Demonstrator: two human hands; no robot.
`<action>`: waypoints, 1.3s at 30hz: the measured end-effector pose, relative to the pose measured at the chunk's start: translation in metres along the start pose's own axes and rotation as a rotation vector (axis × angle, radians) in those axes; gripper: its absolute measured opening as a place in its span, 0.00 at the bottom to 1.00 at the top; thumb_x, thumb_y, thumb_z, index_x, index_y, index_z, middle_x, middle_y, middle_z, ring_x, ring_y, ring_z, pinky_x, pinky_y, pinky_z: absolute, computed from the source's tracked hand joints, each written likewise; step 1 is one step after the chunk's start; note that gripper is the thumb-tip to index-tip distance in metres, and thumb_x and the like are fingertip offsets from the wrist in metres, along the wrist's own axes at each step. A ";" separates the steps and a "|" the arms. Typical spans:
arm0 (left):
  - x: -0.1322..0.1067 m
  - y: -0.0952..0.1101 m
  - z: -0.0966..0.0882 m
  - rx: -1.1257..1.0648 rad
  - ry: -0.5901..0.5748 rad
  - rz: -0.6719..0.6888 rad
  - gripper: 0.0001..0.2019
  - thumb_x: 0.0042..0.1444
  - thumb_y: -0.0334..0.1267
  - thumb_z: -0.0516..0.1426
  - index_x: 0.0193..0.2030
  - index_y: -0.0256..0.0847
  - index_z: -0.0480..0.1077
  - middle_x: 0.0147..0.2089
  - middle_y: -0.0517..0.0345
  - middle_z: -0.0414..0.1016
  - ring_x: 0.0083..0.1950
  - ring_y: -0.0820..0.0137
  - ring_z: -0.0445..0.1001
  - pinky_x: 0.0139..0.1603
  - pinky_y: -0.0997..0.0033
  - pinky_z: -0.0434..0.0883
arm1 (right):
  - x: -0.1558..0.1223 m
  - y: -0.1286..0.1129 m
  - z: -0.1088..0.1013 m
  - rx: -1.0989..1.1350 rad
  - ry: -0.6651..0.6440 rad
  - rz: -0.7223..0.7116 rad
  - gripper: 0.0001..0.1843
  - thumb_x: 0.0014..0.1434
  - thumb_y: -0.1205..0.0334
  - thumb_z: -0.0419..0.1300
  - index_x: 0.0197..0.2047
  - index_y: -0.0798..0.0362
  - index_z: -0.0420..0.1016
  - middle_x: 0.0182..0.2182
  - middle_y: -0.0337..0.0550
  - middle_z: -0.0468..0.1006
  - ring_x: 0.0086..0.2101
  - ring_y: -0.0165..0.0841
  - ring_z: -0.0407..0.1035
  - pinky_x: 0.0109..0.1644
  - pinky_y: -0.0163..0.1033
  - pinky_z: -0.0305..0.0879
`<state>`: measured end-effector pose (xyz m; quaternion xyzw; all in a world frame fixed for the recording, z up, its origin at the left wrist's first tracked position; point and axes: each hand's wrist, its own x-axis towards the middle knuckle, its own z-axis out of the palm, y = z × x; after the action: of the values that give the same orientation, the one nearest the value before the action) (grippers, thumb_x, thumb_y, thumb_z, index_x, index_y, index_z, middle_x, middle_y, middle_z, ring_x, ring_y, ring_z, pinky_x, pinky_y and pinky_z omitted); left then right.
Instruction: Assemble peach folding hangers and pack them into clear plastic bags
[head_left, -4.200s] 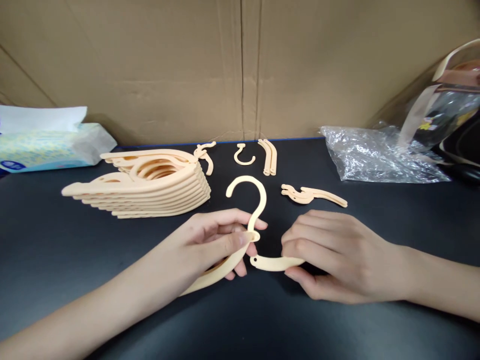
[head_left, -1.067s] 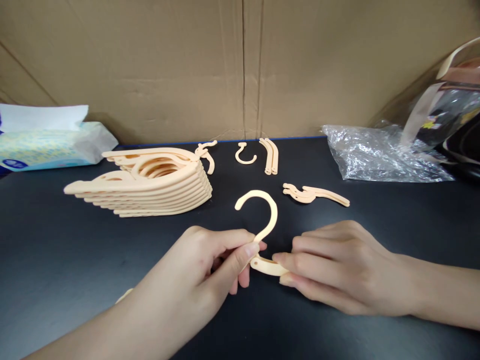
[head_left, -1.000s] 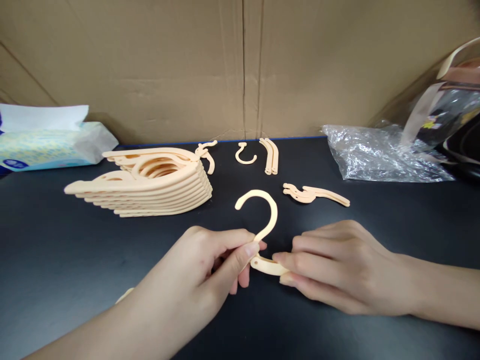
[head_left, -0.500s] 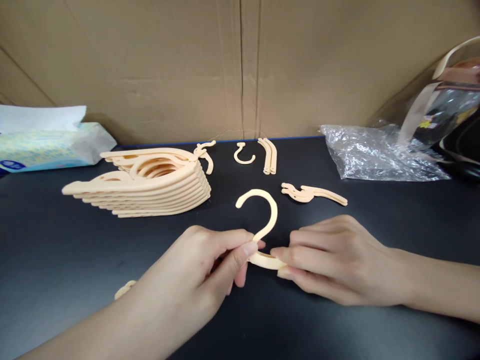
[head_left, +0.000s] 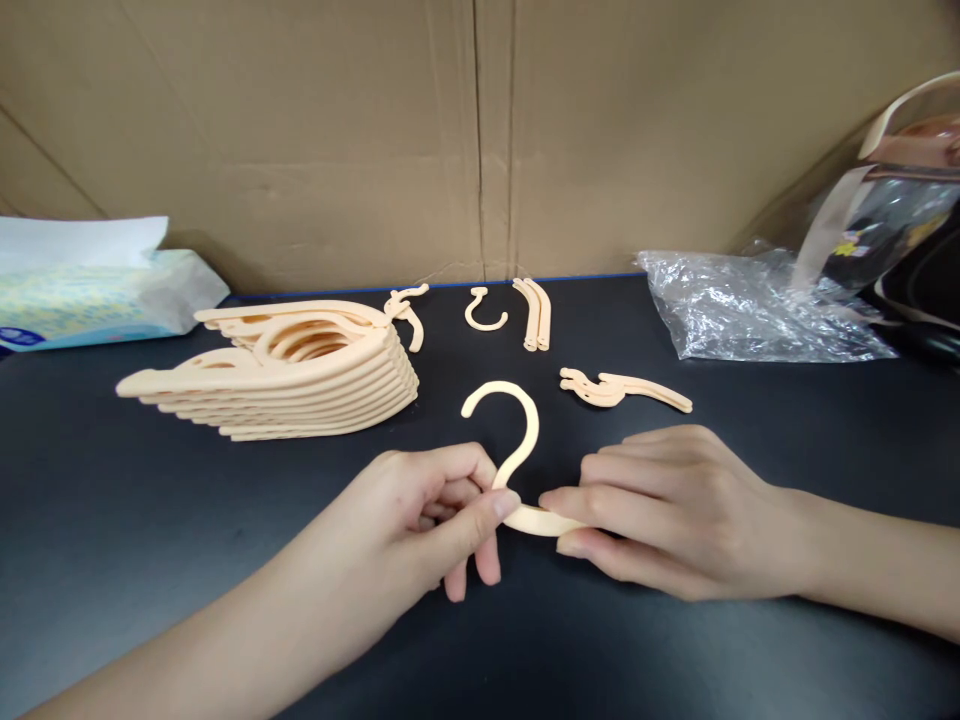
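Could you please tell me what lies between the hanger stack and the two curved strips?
In the head view, a branched piece and a loose hook lie between the stack and the strips.

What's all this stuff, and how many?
Cardboard wall: one, brown, back.
Table: one, black, underneath.
Soft tissue pack: one, multicoloured, left.
V-shaped plastic hangers: one stack, cream, left.
Branched plastic pieces: count unclear, cream, beside hangers.
Loose plastic hook: one, cream, back.
Curved plastic bars: two, cream, back.
Notched plastic pieces: apparently two, cream, right.
Crinkled plastic bag: one, clear, right.
Beige-strapped bag: one, clear, right.
Held plastic hook: one, cream, front.
Held curved plastic arm: one, cream, front.
Left hand: one, bare, front.
Right hand: one, bare, front.
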<state>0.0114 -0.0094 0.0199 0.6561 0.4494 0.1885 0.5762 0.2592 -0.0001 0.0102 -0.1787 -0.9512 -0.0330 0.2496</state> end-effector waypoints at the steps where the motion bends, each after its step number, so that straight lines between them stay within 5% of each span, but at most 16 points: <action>1: -0.001 0.000 0.000 -0.014 -0.006 -0.008 0.14 0.68 0.46 0.57 0.32 0.42 0.70 0.25 0.66 0.78 0.21 0.79 0.67 0.21 0.81 0.58 | 0.000 0.000 0.000 -0.003 -0.001 -0.002 0.19 0.79 0.62 0.47 0.44 0.56 0.78 0.25 0.34 0.73 0.23 0.28 0.62 0.27 0.36 0.56; 7: -0.003 -0.002 -0.003 0.005 -0.061 0.010 0.13 0.67 0.42 0.59 0.31 0.42 0.69 0.27 0.66 0.81 0.23 0.79 0.70 0.23 0.83 0.61 | -0.001 0.001 0.000 -0.028 0.001 -0.034 0.17 0.79 0.60 0.50 0.44 0.55 0.77 0.28 0.36 0.77 0.26 0.30 0.63 0.30 0.39 0.56; 14: -0.005 -0.004 0.001 0.159 0.006 0.095 0.17 0.70 0.46 0.54 0.31 0.42 0.71 0.24 0.67 0.74 0.21 0.78 0.70 0.22 0.81 0.61 | 0.000 0.003 -0.002 -0.008 -0.016 -0.035 0.13 0.76 0.60 0.54 0.42 0.55 0.77 0.32 0.39 0.79 0.29 0.32 0.64 0.33 0.40 0.58; 21: -0.010 -0.005 0.003 0.545 0.143 0.275 0.14 0.70 0.46 0.54 0.34 0.44 0.72 0.21 0.71 0.58 0.21 0.77 0.52 0.21 0.77 0.51 | -0.001 0.003 -0.002 -0.034 -0.003 -0.043 0.13 0.76 0.61 0.54 0.41 0.54 0.77 0.32 0.40 0.78 0.30 0.33 0.65 0.34 0.41 0.59; 29: -0.010 -0.007 -0.003 0.653 0.094 0.374 0.12 0.70 0.42 0.57 0.34 0.44 0.69 0.22 0.72 0.57 0.21 0.78 0.54 0.20 0.78 0.50 | -0.001 0.004 -0.002 -0.038 0.002 -0.060 0.14 0.76 0.60 0.55 0.40 0.55 0.77 0.32 0.41 0.77 0.32 0.33 0.67 0.36 0.41 0.60; 39: -0.010 -0.004 -0.001 0.821 0.126 0.592 0.17 0.71 0.35 0.55 0.32 0.45 0.52 0.24 0.73 0.55 0.20 0.78 0.55 0.22 0.75 0.51 | -0.001 0.005 -0.005 -0.083 0.047 -0.052 0.14 0.76 0.58 0.55 0.41 0.53 0.79 0.38 0.42 0.79 0.38 0.33 0.68 0.42 0.42 0.64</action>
<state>0.0038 -0.0176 0.0191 0.9149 0.3153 0.1909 0.1646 0.2639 0.0037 0.0136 -0.1632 -0.9471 -0.0834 0.2634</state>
